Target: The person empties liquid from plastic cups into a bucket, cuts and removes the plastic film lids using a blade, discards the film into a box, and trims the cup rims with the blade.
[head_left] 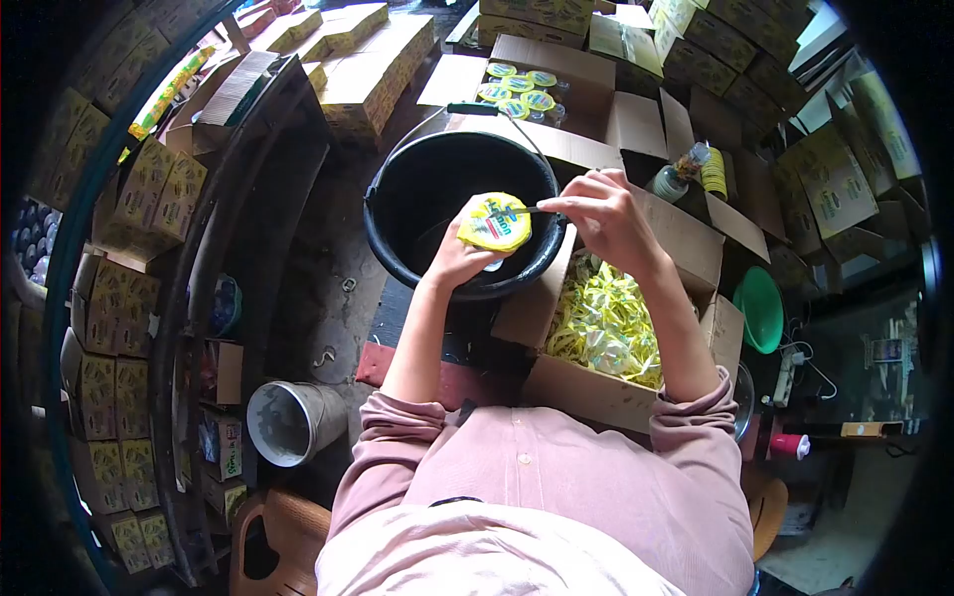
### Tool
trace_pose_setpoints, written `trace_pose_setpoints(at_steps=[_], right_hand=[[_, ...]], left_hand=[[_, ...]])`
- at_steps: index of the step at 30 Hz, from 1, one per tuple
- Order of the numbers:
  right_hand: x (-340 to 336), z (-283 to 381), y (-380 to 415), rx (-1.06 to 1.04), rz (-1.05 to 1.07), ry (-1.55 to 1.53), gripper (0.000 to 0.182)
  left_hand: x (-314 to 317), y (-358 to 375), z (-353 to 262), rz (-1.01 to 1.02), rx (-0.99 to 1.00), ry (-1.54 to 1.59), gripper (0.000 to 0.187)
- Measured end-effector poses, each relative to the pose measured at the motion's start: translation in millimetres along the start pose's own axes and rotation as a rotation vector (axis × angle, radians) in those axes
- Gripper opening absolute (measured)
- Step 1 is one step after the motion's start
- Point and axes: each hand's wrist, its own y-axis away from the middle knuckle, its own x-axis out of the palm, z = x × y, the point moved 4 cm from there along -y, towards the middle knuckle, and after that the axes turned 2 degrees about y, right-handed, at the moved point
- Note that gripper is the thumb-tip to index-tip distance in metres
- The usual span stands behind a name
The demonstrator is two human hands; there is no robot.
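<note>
Head view. My left hand [459, 260] grips a round yellow lid [494, 222] from below, fingers closed on its lower edge, printed face turned up toward me. It sits over the near rim of the black bucket [397, 214]. My right hand [606, 214] is closed in a pinch on a thin dark tool [530, 210], whose tip meets the lid's right edge.

The bucket stands on the floor straight ahead, its handle [472, 109] tipped toward the far side, a green grip on it.

Just right of the bucket, under my right forearm: an open cardboard box [596, 392] filled with loose yellow and white wrappers [606, 323].

Beyond the bucket: another open carton [586, 70] holding jars with yellow lids [519, 87].

Far right: a green bowl [761, 308] on edge, near stacked printed cartons [835, 184].

Left: curved shelving loaded with small yellow-green boxes [159, 194]. Near my left knee, a grey cylindrical container [288, 422] lying on its side, mouth toward the left.

Both sleeves [397, 422] are pink, pushed up to the elbows.
</note>
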Motion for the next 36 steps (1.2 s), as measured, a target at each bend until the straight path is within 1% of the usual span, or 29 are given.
trace_pose_setpoints(at_steps=[3, 5, 11, 14, 16, 19, 22, 29, 31, 34, 36], right_hand=[[10, 0, -5, -0.043, 0.018, -0.017, 0.027], [14, -1, -6, -0.038, 0.043, -0.038, 0.025], [20, -2, -7, -0.06, 0.062, -0.058, 0.029], [25, -5, -6, -0.054, 0.12, -0.052, 0.025], [25, -6, -6, -0.059, 0.147, -0.03, 0.027], [23, -7, -7, -0.077, 0.171, 0.003, 0.029], [24, -10, -4, -0.083, 0.204, 0.039, 0.03], [36, -4, -8, -0.132, 0.277, 0.131, 0.031], [34, -11, -6, -0.111, 0.259, 0.127, 0.031], [24, -23, 2, -0.069, 0.227, 0.139, 0.031], [10, -27, 8, -0.018, 0.173, 0.1, 0.03]], left_hand=[[1, 2, 0, 0.031, -0.029, 0.054, 0.055], [2, 2, -4, 0.041, -0.028, 0.076, 0.056], [2, 1, -5, 0.059, -0.036, 0.041, 0.054], [3, 2, -4, 0.063, -0.055, 0.032, 0.053], [4, 1, -4, 0.068, -0.055, 0.051, 0.052], [5, 1, -5, 0.077, -0.04, -0.007, 0.052], [4, 0, 0, 0.099, -0.035, -0.078, 0.057], [4, 0, 6, 0.106, -0.078, -0.111, 0.056], [3, 0, 5, 0.096, -0.069, -0.08, 0.056], [3, -2, 5, 0.094, 0.002, -0.186, 0.054], [3, -2, 5, 0.061, 0.006, -0.164, 0.051]])
